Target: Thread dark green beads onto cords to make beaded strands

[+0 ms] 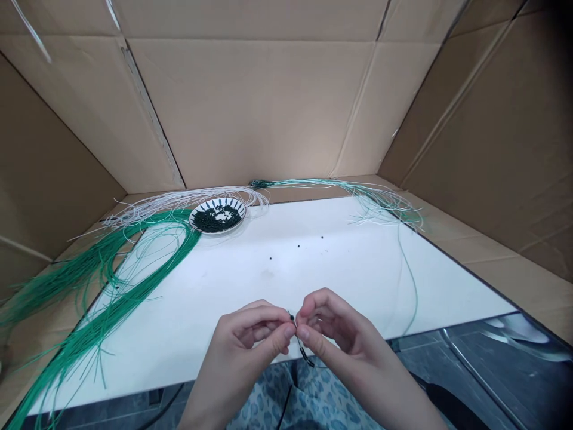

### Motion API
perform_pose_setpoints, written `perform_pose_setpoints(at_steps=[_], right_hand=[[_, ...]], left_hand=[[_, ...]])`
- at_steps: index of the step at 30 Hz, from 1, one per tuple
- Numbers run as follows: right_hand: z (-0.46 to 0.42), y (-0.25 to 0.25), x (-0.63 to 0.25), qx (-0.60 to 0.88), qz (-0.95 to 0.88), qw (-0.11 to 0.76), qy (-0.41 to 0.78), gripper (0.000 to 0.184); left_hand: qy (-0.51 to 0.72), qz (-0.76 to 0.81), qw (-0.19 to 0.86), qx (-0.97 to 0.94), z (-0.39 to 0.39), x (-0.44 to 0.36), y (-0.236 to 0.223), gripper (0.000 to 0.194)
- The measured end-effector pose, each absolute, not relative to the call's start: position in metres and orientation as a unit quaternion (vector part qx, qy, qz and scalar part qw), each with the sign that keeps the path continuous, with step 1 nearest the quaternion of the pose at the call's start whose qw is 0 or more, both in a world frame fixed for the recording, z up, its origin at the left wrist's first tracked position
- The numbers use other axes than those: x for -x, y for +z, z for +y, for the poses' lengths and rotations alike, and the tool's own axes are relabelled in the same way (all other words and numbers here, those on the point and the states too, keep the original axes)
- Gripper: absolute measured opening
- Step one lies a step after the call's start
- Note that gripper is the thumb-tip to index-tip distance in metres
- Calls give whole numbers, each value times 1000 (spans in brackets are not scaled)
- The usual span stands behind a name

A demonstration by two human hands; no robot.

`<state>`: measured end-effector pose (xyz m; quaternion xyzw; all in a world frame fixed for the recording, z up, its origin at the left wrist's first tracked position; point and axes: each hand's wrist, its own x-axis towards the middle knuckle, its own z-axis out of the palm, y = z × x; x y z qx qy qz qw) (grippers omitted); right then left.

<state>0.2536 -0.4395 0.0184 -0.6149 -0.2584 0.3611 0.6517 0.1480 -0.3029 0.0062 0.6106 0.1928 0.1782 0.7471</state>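
Both hands meet low in the middle of the view, near the table's front edge. My left hand (250,341) is closed in a pinch, thumb against forefinger, on a thin beaded string (307,357). Fingertips of my right hand (342,337) pinch the same string just beside it. Small black beads show above the left fingertips, and a short dark row of them hangs below the hands. The exact grip is partly hidden by the fingers. Farther back stands a patterned white dish (242,216) with many small black beads (210,221) in it.
Bundles of green strands (138,297) run along the left side. White strands (179,200) lie behind the dish. A tied bunch of pale green strands (313,183) stretches along the back right. Several loose beads dot the white tabletop (358,280). Cardboard walls (250,107) enclose it.
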Motion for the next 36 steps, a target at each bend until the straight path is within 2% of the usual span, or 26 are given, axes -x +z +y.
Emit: perform_pose_setpoints(at_steps=[5, 11, 20, 26, 33, 36], right_hand=[[-440, 16, -251, 641, -280, 633, 331, 11], [-439, 21, -247, 673, -292, 613, 293, 6], [-436, 22, -246, 683, -298, 611, 267, 7], [-437, 22, -246, 697, -308, 599, 248, 8], [-439, 23, -246, 710, -366, 561, 216, 14], [-440, 24, -244, 719, -373, 555, 191, 15]], left_hand=[[179, 199, 729, -630, -303, -148, 10, 16], [183, 202, 710, -649, -303, -147, 12, 13], [159, 188, 726, -642, -300, -145, 12, 11], [198, 244, 730, -607, -305, -147, 18, 5], [217, 230, 733, -602, -307, -147, 17, 8], [221, 227, 737, -597, -307, -147, 16, 3]])
